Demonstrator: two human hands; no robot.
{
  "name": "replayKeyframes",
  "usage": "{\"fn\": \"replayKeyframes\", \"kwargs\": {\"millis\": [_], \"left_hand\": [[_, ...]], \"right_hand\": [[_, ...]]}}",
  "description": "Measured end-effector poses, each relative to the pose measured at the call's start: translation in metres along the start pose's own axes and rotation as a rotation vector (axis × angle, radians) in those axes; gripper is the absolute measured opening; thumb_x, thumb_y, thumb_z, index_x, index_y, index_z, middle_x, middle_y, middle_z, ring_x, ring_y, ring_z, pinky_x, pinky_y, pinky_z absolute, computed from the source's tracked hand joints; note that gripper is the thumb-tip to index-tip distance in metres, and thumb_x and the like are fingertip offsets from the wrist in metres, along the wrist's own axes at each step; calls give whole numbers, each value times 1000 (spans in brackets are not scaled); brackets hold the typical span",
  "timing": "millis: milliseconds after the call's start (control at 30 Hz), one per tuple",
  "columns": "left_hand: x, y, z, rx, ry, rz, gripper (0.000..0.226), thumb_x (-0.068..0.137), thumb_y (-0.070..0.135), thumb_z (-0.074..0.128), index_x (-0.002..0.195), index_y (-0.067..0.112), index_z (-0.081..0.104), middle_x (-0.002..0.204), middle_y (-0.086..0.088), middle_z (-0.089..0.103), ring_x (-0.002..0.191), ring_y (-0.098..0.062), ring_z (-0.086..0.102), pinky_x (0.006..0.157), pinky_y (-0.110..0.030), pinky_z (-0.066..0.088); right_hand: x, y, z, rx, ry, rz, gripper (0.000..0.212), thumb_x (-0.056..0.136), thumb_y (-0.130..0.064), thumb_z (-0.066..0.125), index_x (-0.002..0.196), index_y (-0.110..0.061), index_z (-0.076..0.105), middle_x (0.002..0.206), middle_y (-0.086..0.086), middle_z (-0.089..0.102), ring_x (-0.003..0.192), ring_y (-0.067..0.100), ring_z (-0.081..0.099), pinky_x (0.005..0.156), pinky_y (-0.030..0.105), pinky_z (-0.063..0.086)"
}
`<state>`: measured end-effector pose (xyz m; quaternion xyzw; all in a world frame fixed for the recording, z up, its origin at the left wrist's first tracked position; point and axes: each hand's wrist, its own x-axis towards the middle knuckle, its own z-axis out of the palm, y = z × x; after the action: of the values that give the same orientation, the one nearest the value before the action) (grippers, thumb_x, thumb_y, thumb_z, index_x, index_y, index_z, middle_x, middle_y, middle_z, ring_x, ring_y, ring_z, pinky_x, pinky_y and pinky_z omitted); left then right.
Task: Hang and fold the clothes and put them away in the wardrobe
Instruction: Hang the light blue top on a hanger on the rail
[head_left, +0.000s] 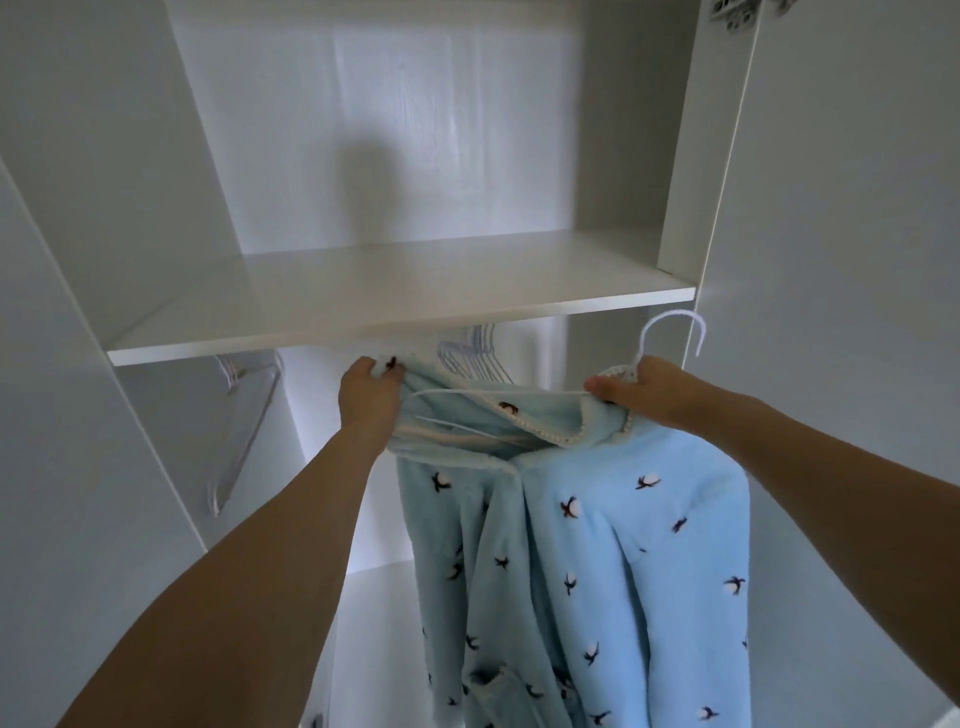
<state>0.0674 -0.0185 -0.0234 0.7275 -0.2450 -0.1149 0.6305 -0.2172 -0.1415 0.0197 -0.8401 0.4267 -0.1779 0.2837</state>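
Just above both hands a flat white wardrobe shelf (400, 306) is jutting out, its front edge sitting right over the knuckles. Behind the left hand (366, 392) a cluster of thin pale wire hangers (475, 358) is hanging under that shelf, and further to its left a single clear plastic hanger (244, 415) is dangling at a tilt. A white wardrobe door (852, 260) is standing open beyond the right hand (636, 389).

Between the hands a fluffy light-blue fleece robe (597, 545), dotted with small dark-and-white cotton sprigs and trimmed with pale beaded piping, is drooping in soft folds. The left hand is pinching its collar; the right is clamped on the neck of a white wire hanger (675, 332), its hook curving up above the fist.
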Motion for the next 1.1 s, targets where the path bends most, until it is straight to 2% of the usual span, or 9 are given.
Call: {"fn": "replayKeyframes", "kwargs": {"millis": [133, 233, 300, 433, 600, 700, 800, 1000, 1100], "left_hand": [[3, -23, -12, -82, -30, -268, 16, 92, 20, 60, 86, 7, 52, 84, -9, 54, 83, -27, 52, 70, -34, 47], [3, -25, -20, -312, -138, -535, 23, 92, 18, 64, 110, 5, 60, 95, -12, 62, 87, -28, 60, 92, -41, 50], [5, -16, -20, -346, -163, -485, 17, 93, 17, 63, 106, 6, 61, 91, -10, 61, 83, -26, 59, 89, -39, 50], [0, 9, -6, -234, -143, -145, 20, 90, 17, 63, 75, 14, 49, 76, -4, 49, 81, -21, 47, 69, -32, 41], [-27, 47, 26, -88, -167, 169, 19, 93, 22, 57, 77, 16, 49, 74, 3, 48, 66, -10, 45, 57, -23, 38], [-37, 65, 41, -185, -215, 72, 13, 96, 27, 52, 99, 15, 53, 89, 0, 57, 83, -15, 56, 75, -30, 51], [-35, 63, 38, -280, -473, -104, 24, 100, 24, 47, 119, 9, 51, 113, -13, 61, 100, -27, 60, 89, -43, 53], [-35, 32, 9, -31, -769, 72, 23, 94, 2, 45, 109, 10, 61, 108, -5, 65, 100, -14, 59, 86, -17, 47], [-26, 18, 4, 291, -624, 123, 30, 94, 13, 49, 123, 20, 51, 124, -7, 54, 113, -21, 52, 93, -27, 46]], "right_hand": [[-8, -10, -13, 658, -30, 8, 22, 91, -34, 59, 89, -12, 64, 92, 10, 69, 79, 18, 65, 64, 22, 54], [-2, -7, -11, 360, -85, 8, 31, 88, -42, 62, 86, -11, 64, 90, 14, 68, 81, 19, 64, 68, 25, 51], [-1, 2, -3, 10, -93, 21, 38, 86, -48, 63, 79, -11, 62, 78, 8, 62, 75, 21, 60, 63, 24, 44], [3, 11, 16, -190, -132, 38, 46, 87, -48, 61, 61, -12, 50, 56, 2, 47, 52, 15, 45, 52, 23, 32], [9, -7, 49, -498, -102, -40, 38, 93, -50, 48, 76, -15, 54, 72, -1, 53, 74, 18, 57, 63, 26, 44], [19, -24, 70, -406, -93, -66, 43, 92, -52, 46, 99, -13, 63, 87, 2, 57, 84, 21, 57, 78, 31, 45], [27, -39, 65, -66, -13, -28, 53, 88, -61, 47, 103, -13, 65, 97, 6, 63, 90, 23, 60, 87, 37, 49], [29, -37, 46, 145, 114, -81, 47, 94, -54, 43, 94, -11, 63, 81, 4, 59, 69, 11, 54, 57, 20, 36], [28, -39, 44, 158, 123, -114, 39, 95, -53, 42, 78, -20, 55, 70, -3, 52, 64, 8, 49, 55, 19, 34]]}}
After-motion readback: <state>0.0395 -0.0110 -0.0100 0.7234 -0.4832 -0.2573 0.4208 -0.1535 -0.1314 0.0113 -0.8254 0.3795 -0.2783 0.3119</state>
